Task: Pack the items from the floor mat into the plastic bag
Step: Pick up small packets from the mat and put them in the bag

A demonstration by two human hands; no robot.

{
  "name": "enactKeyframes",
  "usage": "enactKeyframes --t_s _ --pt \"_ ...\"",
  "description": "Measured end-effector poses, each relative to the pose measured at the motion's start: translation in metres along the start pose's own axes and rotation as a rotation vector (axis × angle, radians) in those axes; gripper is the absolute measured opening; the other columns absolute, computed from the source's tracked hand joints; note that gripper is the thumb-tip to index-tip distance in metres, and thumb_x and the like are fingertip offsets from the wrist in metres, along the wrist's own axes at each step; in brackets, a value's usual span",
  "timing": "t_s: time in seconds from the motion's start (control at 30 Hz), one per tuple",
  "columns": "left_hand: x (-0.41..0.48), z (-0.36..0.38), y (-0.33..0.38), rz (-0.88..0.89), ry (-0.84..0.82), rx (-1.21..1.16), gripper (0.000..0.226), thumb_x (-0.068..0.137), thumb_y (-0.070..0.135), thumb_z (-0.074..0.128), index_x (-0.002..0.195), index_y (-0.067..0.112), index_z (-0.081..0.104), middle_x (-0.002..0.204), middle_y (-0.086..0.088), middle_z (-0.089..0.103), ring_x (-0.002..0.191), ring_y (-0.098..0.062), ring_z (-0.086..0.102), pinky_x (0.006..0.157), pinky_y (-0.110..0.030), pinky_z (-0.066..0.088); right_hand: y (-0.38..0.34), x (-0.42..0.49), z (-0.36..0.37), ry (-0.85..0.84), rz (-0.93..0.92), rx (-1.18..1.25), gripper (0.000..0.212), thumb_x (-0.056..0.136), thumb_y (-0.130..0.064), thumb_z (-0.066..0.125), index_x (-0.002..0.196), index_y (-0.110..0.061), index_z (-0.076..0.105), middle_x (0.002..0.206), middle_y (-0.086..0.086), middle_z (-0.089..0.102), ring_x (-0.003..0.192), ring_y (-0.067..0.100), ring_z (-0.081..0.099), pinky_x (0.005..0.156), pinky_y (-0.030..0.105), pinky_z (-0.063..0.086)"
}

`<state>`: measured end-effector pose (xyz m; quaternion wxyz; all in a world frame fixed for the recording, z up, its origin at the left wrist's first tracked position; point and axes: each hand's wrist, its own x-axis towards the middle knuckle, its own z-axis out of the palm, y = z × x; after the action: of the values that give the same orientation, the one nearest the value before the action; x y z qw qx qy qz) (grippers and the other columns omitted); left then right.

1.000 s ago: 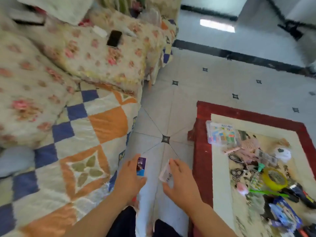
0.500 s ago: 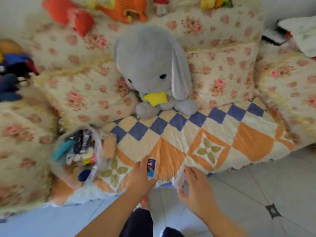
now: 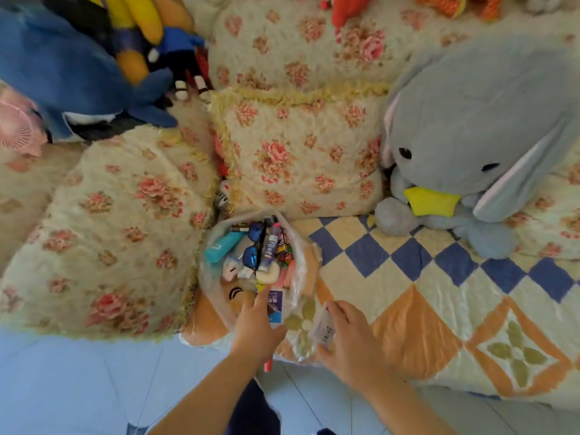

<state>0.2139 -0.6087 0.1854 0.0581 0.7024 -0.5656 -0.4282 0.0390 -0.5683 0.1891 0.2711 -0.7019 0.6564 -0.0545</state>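
left hand (image 3: 255, 329) pinches a blue-and-white packet (image 3: 276, 306) at the plastic bag (image 3: 296, 246) mouth; right hand (image 3: 351, 343) grips a white packet (image 3: 323, 326), possibly a card.

Patchwork quilt (image 3: 408, 277) of blue, cream and orange squares covers the seat. Clear plastic bag (image 3: 299, 265) stands on its left end, mouth open and full of small items, wedged between two cushions: left floral cushion (image 3: 119, 233) beside it, rear floral cushion (image 3: 301, 152) behind. Grey plush rabbit (image 3: 470, 136) sits at the quilt's far edge. Blue plush toy (image 3: 62, 73) lies back left. Pale tiled floor (image 3: 78, 387) below.
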Motion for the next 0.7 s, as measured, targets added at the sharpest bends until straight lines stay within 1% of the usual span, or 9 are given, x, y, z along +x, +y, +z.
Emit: enactKeyframes --t_s 0.07,0.13,0.2,0.27,0.33,0.4,0.5,0.63,0.7 --pt "0.034 -0.020 -0.020 -0.043 -0.035 -0.018 0.086 0.078 0.026 0.069 0.147 0.026 0.016 0.133 -0.006 0.042 0.108 -0.018 0.054 0.084 -0.025 0.048 -0.023 0.039 0.018 -0.045 0.017 -0.001 0.070 0.070 -0.033 0.074 0.130 -0.010 0.047 0.123 0.006 0.052 0.114 0.024 0.052 0.096 0.031 0.048" --pt "0.067 -0.037 -0.037 -0.074 -0.074 -0.026 0.087 0.077 0.025 0.069 0.146 0.026 0.017 0.129 -0.006 0.046 0.107 -0.019 0.055 0.088 -0.031 0.051 -0.042 0.079 0.034 -0.089 0.035 -0.029 0.073 0.076 -0.037 0.069 0.138 -0.013 0.038 0.131 0.005 0.047 0.122 0.023 0.047 0.100 0.027 0.041" --pt "0.095 -0.049 -0.050 -0.099 -0.094 -0.019 0.088 0.077 0.027 0.070 0.146 0.028 0.016 0.128 -0.006 0.046 0.106 -0.019 0.054 0.085 -0.029 0.049 -0.053 0.115 0.046 -0.144 0.072 -0.033 0.074 0.082 -0.039 0.063 0.143 -0.017 0.027 0.137 0.002 0.041 0.126 0.020 0.040 0.104 0.027 0.037" --pt "0.121 -0.055 -0.060 -0.112 -0.105 -0.020 0.087 0.078 0.031 0.071 0.146 0.028 0.016 0.126 -0.007 0.045 0.102 -0.018 0.053 0.081 -0.026 0.046 -0.055 0.145 0.058 -0.180 0.120 -0.060 0.074 0.084 -0.037 0.061 0.144 -0.019 0.021 0.139 0.002 0.037 0.126 0.020 0.040 0.104 0.029 0.037" --pt "0.141 -0.058 -0.066 -0.133 -0.123 -0.033 0.087 0.078 0.029 0.070 0.146 0.027 0.016 0.125 -0.008 0.044 0.098 -0.017 0.051 0.082 -0.025 0.043 -0.052 0.169 0.068 -0.199 0.152 -0.091 0.075 0.085 -0.034 0.060 0.144 -0.019 0.017 0.145 0.003 0.031 0.128 0.020 0.038 0.104 0.030 0.036" --pt "0.157 -0.057 -0.070 -0.144 -0.135 -0.052 0.086 0.079 0.023 0.070 0.146 0.025 0.017 0.126 -0.008 0.043 0.095 -0.015 0.048 0.082 -0.024 0.042 -0.046 0.186 0.076 -0.192 0.164 -0.126 0.073 0.087 -0.031 0.059 0.145 -0.018 0.017 0.149 0.002 0.027 0.135 0.019 0.031 0.107 0.029 0.029" --pt "0.176 -0.054 -0.076 -0.173 -0.144 -0.085 0.086 0.078 0.019 0.070 0.146 0.023 0.018 0.130 -0.007 0.043 0.105 -0.018 0.050 0.087 -0.027 0.044 -0.037 0.201 0.084 -0.180 0.184 -0.129 0.068 0.090 -0.031 0.055 0.146 -0.016 0.019 0.151 0.002 0.024 0.141 0.019 0.021 0.111 0.029 0.022" --pt "0.199 -0.052 -0.073 -0.170 -0.133 -0.066 0.086 0.079 0.019 0.070 0.147 0.021 0.018 0.140 -0.007 0.036 0.116 -0.019 0.048 0.094 -0.027 0.040 -0.035 0.205 0.086 -0.169 0.209 -0.076 0.062 0.090 -0.024 0.055 0.144 -0.014 0.026 0.148 0.003 0.032 0.138 0.018 0.028 0.111 0.027 0.025" --pt "0.212 -0.053 -0.068 -0.158 -0.126 -0.063 0.085 0.080 0.020 0.070 0.147 0.021 0.017 0.141 -0.007 0.034 0.117 -0.019 0.047 0.095 -0.027 0.040 -0.035 0.203 0.087 -0.149 0.212 -0.091 0.056 0.089 -0.019 0.056 0.141 -0.013 0.034 0.141 0.004 0.041 0.132 0.019 0.037 0.107 0.027 0.030"
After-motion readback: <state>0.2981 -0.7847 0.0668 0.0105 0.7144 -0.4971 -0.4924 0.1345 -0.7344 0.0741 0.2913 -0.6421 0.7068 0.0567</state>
